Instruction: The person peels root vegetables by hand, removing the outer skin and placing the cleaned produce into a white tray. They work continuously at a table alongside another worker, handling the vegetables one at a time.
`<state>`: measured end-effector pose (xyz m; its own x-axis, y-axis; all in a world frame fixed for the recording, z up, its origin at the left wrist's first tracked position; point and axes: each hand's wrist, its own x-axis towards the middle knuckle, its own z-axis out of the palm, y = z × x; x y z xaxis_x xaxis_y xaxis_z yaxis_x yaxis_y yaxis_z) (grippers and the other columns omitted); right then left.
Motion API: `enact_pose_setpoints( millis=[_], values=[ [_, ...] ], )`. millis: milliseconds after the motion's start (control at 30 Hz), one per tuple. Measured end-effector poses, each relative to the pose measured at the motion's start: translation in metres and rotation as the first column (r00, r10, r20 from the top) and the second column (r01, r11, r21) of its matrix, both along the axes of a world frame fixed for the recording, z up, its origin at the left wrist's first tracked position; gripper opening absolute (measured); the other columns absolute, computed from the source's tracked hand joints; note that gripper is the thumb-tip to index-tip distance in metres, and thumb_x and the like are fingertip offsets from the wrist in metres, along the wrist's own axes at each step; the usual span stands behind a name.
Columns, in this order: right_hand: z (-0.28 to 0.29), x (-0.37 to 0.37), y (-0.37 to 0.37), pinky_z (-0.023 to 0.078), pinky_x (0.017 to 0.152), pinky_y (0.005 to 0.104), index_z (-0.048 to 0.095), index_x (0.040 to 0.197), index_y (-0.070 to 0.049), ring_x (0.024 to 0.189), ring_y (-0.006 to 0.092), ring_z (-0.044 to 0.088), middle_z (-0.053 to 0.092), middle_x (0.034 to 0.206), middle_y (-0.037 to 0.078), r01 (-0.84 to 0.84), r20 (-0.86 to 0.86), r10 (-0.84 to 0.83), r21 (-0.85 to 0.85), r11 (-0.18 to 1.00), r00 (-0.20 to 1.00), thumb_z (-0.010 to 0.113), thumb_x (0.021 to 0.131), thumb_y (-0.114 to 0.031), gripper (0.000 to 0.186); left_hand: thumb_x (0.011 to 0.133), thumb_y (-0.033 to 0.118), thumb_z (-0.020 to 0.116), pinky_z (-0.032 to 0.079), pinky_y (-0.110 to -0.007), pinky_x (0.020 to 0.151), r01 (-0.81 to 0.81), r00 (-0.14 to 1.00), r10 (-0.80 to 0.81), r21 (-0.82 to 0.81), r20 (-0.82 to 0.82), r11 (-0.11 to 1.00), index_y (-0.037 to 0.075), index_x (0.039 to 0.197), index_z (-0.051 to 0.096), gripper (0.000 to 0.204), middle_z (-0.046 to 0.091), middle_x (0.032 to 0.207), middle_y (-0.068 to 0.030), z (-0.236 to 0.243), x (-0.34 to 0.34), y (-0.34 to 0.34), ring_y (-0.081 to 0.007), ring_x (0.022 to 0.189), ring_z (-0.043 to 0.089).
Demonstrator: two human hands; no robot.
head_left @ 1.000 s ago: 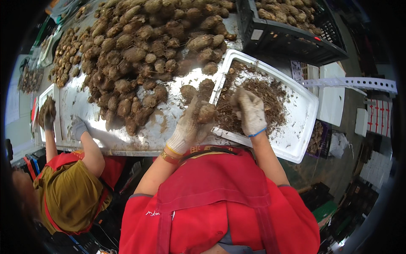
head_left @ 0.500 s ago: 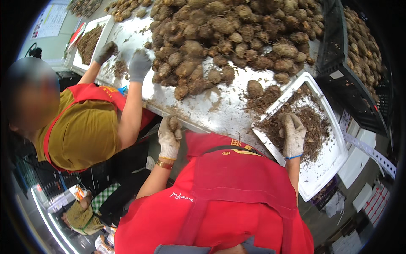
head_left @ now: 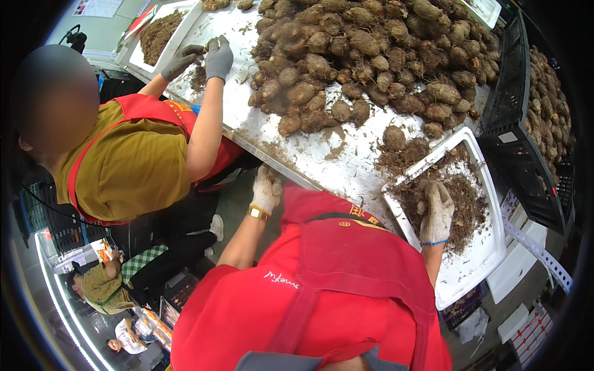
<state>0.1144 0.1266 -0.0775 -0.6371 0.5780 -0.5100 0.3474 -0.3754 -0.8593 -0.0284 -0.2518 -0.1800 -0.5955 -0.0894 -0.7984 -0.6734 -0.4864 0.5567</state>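
Note:
My left hand (head_left: 266,190), in a dirty white knit glove, is beside the near edge of the metal table (head_left: 244,137). Its fingers are curled, and what they hold is mostly hidden. My right hand (head_left: 438,210), gloved the same way, is over a white tray (head_left: 489,260) at the right. Its fingers are pinched together above brown root scraps (head_left: 467,207); what is between them is unclear. Brown, hairy taro corms (head_left: 365,43) are heaped on the table in front of me. One loose taro (head_left: 393,138) lies near the tray with more scraps.
A co-worker (head_left: 124,154) at the left has grey-gloved hands (head_left: 218,59) over the table, near another white tray (head_left: 133,59) of scraps. Black crates (head_left: 510,80) stand at the far right with more taros. Other people (head_left: 102,287) are in the left background.
The view has shifted, so the table and heap appear farther right. My left hand has turned, and the brown lump seen in it earlier is now mostly hidden. The co-worker's hands have come together.

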Motion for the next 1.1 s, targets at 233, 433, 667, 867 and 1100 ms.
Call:
enact_pose_setpoints(
  millis=[233,433,667,867,1100],
  values=[
    [-0.004,0.001,-0.004,0.035,0.047,0.0196,0.066,0.102,-0.001,0.059,0.006,0.052,0.065,0.077,0.002,0.013,-0.06,-0.016,-0.051,0.999,0.998,0.064,0.092,-0.029,0.029,0.09,0.052,0.056,0.032,-0.024,0.042,-0.006,0.997,0.032,0.336,-0.071,0.942,0.007,0.092,0.063,0.046,0.057,0.066,-0.0051,0.052,-0.004,-0.016,-0.0128,0.048,0.041],
    [0.002,-0.003,-0.005,0.037,0.048,0.0188,0.067,0.103,-0.001,0.059,0.0053,0.051,0.064,0.08,0.003,0.035,-0.082,-0.036,-0.016,0.999,0.996,0.063,0.093,-0.031,0.031,0.091,0.034,0.063,0.031,-0.021,0.045,-0.191,0.979,0.203,0.36,0.006,0.913,0.009,0.096,0.061,0.025,0.055,0.07,0.0024,0.018,-0.004,-0.032,-0.01,0.051,0.039],
    [-0.009,0.011,-0.007,0.037,0.046,0.0194,0.066,0.103,0.001,0.054,0.0057,0.05,0.065,0.079,0.004,0.044,-0.1,-0.053,-0.091,0.995,0.994,0.063,0.093,-0.025,0.028,0.098,0.034,0.047,0.024,-0.022,0.033,-0.136,0.99,0.132,-0.098,-0.041,0.986,0.018,0.076,0.05,0.027,0.045,0.057,0.0048,-0.029,-0.021,0.001,-0.0089,0.039,0.036],
    [-0.002,0.01,-0.008,0.037,0.047,0.0195,0.066,0.102,0.0,0.055,0.006,0.05,0.064,0.078,0.003,0.003,-0.054,-0.006,-0.062,0.998,0.999,0.064,0.092,-0.027,0.029,0.097,0.031,0.048,0.021,-0.022,0.032,0.105,0.97,-0.146,-0.207,-0.195,0.973,0.012,0.08,0.053,0.026,0.049,0.061,-0.0006,0.006,0.0,-0.009,-0.0083,0.038,0.033],
    [0.007,-0.008,-0.01,0.032,0.046,0.0203,0.067,0.095,-0.003,0.054,0.0047,0.046,0.061,0.072,0.0,-0.084,-0.107,0.082,-0.013,0.996,0.991,0.064,0.092,-0.031,0.028,0.094,0.044,0.052,0.029,-0.022,0.036,-0.11,0.986,0.141,0.294,-0.087,0.949,0.009,0.091,0.061,0.036,0.058,0.068,-0.0055,0.014,0.003,-0.028,-0.0107,0.04,0.041]
  ],
)
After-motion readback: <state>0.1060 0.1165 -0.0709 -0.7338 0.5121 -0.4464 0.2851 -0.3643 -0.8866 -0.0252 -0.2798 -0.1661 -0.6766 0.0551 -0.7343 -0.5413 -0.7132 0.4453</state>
